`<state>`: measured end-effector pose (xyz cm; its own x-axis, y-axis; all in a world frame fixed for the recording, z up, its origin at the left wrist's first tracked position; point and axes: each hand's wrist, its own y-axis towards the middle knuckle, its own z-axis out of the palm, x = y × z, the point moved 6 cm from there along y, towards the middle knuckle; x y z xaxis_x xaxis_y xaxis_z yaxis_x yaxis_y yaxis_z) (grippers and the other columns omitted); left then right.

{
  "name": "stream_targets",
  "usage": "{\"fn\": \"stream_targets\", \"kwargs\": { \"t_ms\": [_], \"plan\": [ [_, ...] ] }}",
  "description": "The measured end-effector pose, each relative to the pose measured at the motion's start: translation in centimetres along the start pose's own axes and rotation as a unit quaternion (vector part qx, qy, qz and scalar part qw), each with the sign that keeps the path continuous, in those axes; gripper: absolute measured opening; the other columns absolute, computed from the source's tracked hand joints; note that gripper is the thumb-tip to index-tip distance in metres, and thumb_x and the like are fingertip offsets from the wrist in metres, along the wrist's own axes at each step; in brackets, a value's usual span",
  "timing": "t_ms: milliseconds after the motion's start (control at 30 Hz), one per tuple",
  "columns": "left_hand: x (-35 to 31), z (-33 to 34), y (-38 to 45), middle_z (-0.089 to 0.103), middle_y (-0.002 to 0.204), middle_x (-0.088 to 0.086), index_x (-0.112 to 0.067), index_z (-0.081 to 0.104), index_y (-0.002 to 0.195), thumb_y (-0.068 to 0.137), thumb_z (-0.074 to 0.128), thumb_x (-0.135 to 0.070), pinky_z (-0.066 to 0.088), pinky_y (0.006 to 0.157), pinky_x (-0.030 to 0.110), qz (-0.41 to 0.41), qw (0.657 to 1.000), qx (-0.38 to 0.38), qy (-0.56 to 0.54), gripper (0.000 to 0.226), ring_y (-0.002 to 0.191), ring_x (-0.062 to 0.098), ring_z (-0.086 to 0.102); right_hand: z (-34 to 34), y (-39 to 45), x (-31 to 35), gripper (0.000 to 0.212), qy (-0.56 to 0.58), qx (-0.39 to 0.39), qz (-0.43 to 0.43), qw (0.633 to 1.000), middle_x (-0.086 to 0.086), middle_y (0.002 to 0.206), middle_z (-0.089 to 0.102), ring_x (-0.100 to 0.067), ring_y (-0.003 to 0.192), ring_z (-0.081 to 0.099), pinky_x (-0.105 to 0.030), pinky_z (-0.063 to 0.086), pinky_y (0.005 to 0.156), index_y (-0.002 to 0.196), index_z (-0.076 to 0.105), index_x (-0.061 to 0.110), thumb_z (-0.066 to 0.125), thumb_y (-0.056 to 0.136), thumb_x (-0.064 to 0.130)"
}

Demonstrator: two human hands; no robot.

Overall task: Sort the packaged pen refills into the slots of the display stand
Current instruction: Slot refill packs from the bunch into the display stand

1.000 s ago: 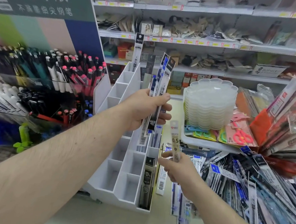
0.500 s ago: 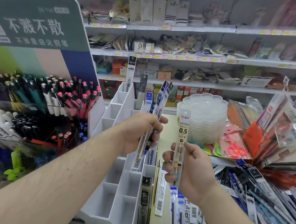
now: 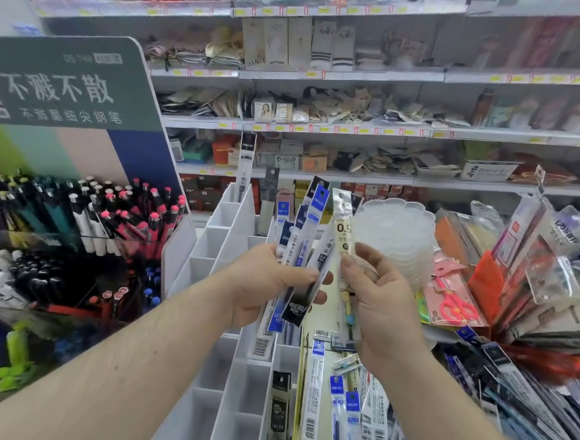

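Upright pens are kept in the clear bins [image 3: 74, 239] at left. A few refill packs stand in the white display stand [image 3: 223, 369]. A fanned bundle of refills [image 3: 300, 255] is gripped upright by the left hand [image 3: 270, 283]; a single 0.5 refill [image 3: 343, 244], long axis vertical, is pinched by the right hand [image 3: 378, 305] just beside it.

White stepped stand [image 3: 225, 267], slots mostly bare; a few refill packs upright in its back slots, one black pack [image 3: 278, 415] in a front slot. Fanned blue/black packs [image 3: 301, 255] upright above it. Clear "0.5" pack [image 3: 344, 237] beside them. Loose packs [image 3: 347, 409] heaped right.
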<state>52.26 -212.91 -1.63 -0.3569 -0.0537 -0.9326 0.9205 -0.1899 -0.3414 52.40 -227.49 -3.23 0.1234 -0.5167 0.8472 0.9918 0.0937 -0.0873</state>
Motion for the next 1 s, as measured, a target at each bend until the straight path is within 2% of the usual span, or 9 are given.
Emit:
{"fn": "stream_targets", "kwargs": {
  "t_ms": [67, 133, 200, 333, 467, 567, 667, 800, 1000],
  "plan": [
    [0.1, 0.1, -0.1, 0.077, 0.096, 0.017, -0.003, 0.065, 0.112, 0.081, 0.074, -0.012, 0.062, 0.066, 0.039, -0.009, 1.0, 0.008, 0.009, 0.033, 0.086, 0.03, 0.076, 0.2, 0.1, -0.2, 0.051, 0.0, -0.013, -0.004, 1.0, -0.019, 0.1, 0.072, -0.036, 0.094, 0.072, -0.054, 0.058, 0.085, 0.122, 0.058, 0.011, 0.071, 0.074, 0.02],
    [0.3, 0.3, -0.1, 0.077, 0.098, 0.017, -0.006, 0.07, 0.105, 0.074, 0.078, -0.02, 0.062, 0.069, 0.04, -0.018, 0.999, 0.03, 0.012, 0.036, 0.087, 0.03, 0.076, 0.6, 0.1, -0.3, 0.036, -0.005, -0.011, 0.001, 1.0, -0.02, 0.106, 0.072, -0.041, 0.103, 0.069, -0.058, 0.053, 0.094, 0.11, 0.068, 0.008, 0.07, 0.077, 0.021],
    [0.4, 0.3, -0.2, 0.077, 0.095, 0.016, -0.011, 0.073, 0.095, 0.071, 0.078, -0.028, 0.062, 0.066, 0.038, -0.018, 0.999, 0.032, 0.013, 0.03, 0.082, 0.028, 0.076, 0.6, 0.2, -0.5, 0.012, -0.017, -0.005, 0.019, 1.0, -0.02, 0.099, 0.075, -0.036, 0.092, 0.073, -0.05, 0.059, 0.082, 0.088, 0.077, 0.012, 0.066, 0.089, 0.015],
    [0.1, -0.2, -0.1, 0.075, 0.076, 0.0, -0.015, 0.071, 0.094, 0.075, 0.068, -0.049, 0.051, 0.048, 0.026, 0.0, 0.996, -0.028, 0.084, 0.039, 0.056, 0.014, 0.066, -0.1, 0.2, -0.1, 0.03, 0.0, 0.003, 0.019, 1.0, -0.013, 0.08, 0.075, -0.024, 0.067, 0.074, -0.034, 0.06, 0.055, 0.077, 0.076, 0.012, 0.055, 0.098, 0.008],
    [0.1, -0.2, 0.1, 0.063, 0.069, -0.001, -0.011, 0.068, 0.103, 0.091, 0.065, -0.048, 0.039, 0.042, 0.02, -0.025, 0.998, -0.029, 0.043, 0.039, 0.046, 0.009, 0.05, -0.1, 0.1, 0.4, 0.035, -0.042, 0.0, -0.012, 0.999, -0.007, 0.072, 0.072, -0.017, 0.061, 0.069, -0.03, 0.057, 0.052, 0.069, 0.076, 0.017, 0.057, 0.098, 0.009],
    [0.4, 0.6, -0.2, 0.062, 0.067, 0.002, -0.009, 0.065, 0.097, 0.089, 0.052, -0.017, 0.041, 0.042, 0.021, -0.053, 0.998, 0.019, -0.008, 0.017, 0.047, 0.012, 0.052, 0.0, 0.0, 0.5, 0.033, -0.048, 0.006, -0.016, 0.999, -0.01, 0.076, 0.073, -0.02, 0.065, 0.071, -0.03, 0.057, 0.053, 0.071, 0.076, 0.017, 0.058, 0.098, 0.009],
    [0.4, 0.6, -0.4, 0.072, 0.072, 0.009, -0.006, 0.072, 0.084, 0.096, 0.045, -0.004, 0.056, 0.05, 0.029, -0.046, 0.998, 0.032, -0.017, 0.03, 0.057, 0.02, 0.069, 0.3, -0.1, 0.8, 0.031, -0.05, 0.013, -0.025, 0.998, -0.012, 0.084, 0.076, -0.023, 0.072, 0.073, -0.032, 0.06, 0.057, 0.075, 0.077, 0.017, 0.058, 0.098, 0.009],
    [0.2, 0.6, -0.3, 0.076, 0.095, 0.019, -0.005, 0.075, 0.099, 0.095, 0.06, -0.012, 0.062, 0.063, 0.037, -0.018, 0.998, 0.042, -0.03, 0.017, 0.079, 0.027, 0.076, 0.4, -0.1, 1.3, 0.029, -0.072, 0.011, -0.049, 0.996, -0.008, 0.083, 0.076, -0.018, 0.072, 0.073, -0.03, 0.059, 0.058, 0.077, 0.076, 0.018, 0.059, 0.098, 0.012],
    [-0.3, 0.5, -0.5, 0.076, 0.104, 0.017, -0.003, 0.065, 0.118, 0.081, 0.07, -0.027, 0.062, 0.069, 0.04, 0.006, 0.999, 0.033, -0.02, 0.044, 0.091, 0.031, 0.075, 0.7, 0.1, 1.3, 0.025, -0.141, -0.008, -0.072, 0.987, -0.004, 0.084, 0.077, -0.018, 0.077, 0.073, -0.033, 0.059, 0.066, 0.08, 0.077, 0.022, 0.061, 0.098, 0.013]
  ]
}}
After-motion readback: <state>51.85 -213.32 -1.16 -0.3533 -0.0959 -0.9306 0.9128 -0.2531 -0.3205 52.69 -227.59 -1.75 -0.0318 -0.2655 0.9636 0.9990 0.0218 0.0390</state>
